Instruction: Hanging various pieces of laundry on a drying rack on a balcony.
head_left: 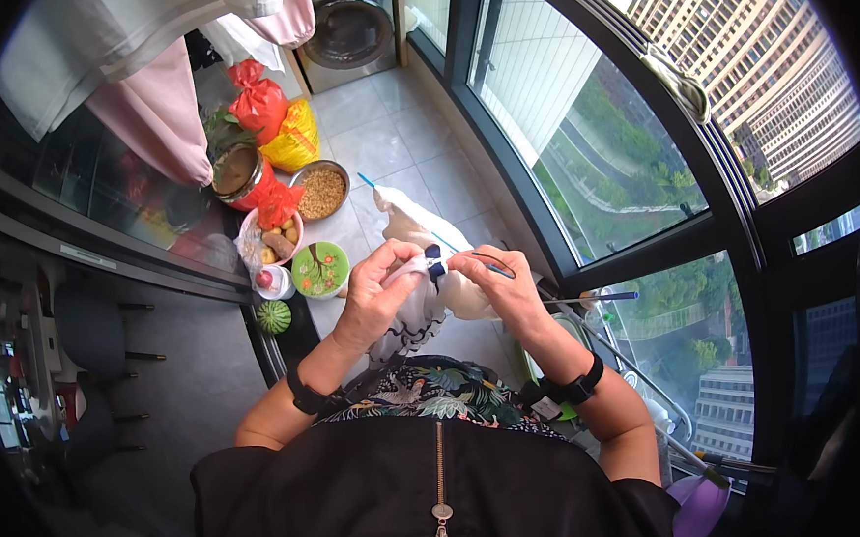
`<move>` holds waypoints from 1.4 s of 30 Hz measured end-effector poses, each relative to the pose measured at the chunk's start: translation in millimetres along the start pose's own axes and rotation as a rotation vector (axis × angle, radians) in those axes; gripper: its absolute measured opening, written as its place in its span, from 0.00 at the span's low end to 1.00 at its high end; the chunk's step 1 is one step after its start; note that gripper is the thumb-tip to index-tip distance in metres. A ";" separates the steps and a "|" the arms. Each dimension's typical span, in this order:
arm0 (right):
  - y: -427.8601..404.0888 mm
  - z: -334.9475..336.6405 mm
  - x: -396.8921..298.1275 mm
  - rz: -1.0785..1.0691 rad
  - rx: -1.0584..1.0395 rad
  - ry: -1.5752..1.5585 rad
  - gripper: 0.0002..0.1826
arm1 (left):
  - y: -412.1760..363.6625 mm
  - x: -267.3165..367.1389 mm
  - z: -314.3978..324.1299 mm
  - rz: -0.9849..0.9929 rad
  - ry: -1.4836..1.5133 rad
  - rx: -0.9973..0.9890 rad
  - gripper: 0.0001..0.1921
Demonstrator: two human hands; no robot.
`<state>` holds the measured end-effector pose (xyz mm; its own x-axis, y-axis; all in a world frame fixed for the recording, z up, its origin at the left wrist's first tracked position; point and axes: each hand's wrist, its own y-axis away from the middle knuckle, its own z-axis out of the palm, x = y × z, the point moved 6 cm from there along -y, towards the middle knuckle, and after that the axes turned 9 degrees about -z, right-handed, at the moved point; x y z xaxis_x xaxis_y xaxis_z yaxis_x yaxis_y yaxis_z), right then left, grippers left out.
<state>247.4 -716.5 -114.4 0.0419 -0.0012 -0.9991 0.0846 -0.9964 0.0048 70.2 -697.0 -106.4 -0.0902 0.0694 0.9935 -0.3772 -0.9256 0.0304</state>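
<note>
A thin white garment (422,220) with dark wavy trim hangs in front of me over the floor. My left hand (378,287) pinches its gathered white cloth between thumb and fingers. Between my hands is a navy bow or band (436,264) on the garment. My right hand (501,282) pinches the right side of this navy piece with thumb and forefinger. A thin dark loop (503,261) curves over the right fingers; what it belongs to is unclear. Thin blue pieces, perhaps of a hanger (365,180), show at the garment's far end and middle.
On the left floor stand a steel bowl of nuts or beans (321,193), a pink basin of root vegetables (284,241), a green-lidded tub (320,269) and a small watermelon (273,317). Laundry (152,96) hangs upper left. Windows (586,123) line the right, near a blue-tipped pole (613,297).
</note>
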 end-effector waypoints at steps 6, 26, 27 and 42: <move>-5.6 4.9 4.0 -0.119 0.006 -0.084 0.14 | 1.7 -1.5 4.1 -0.058 0.023 -0.086 0.07; -7.4 8.5 35.2 -0.007 0.056 0.292 0.06 | -4.8 -15.5 13.6 0.084 -0.559 0.106 0.08; -8.7 5.2 39.1 -0.022 0.083 0.315 0.06 | -4.2 -14.5 14.6 0.083 -0.557 0.103 0.08; -33.4 -113.7 95.2 0.081 0.425 0.439 0.11 | 25.8 10.4 -25.4 -0.059 -0.406 -0.194 0.08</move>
<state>361.7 -673.7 -204.9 0.4448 -0.1338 -0.8856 -0.3364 -0.9413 -0.0268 36.1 -710.7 -98.1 0.2911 -0.0677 0.9543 -0.5401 -0.8349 0.1055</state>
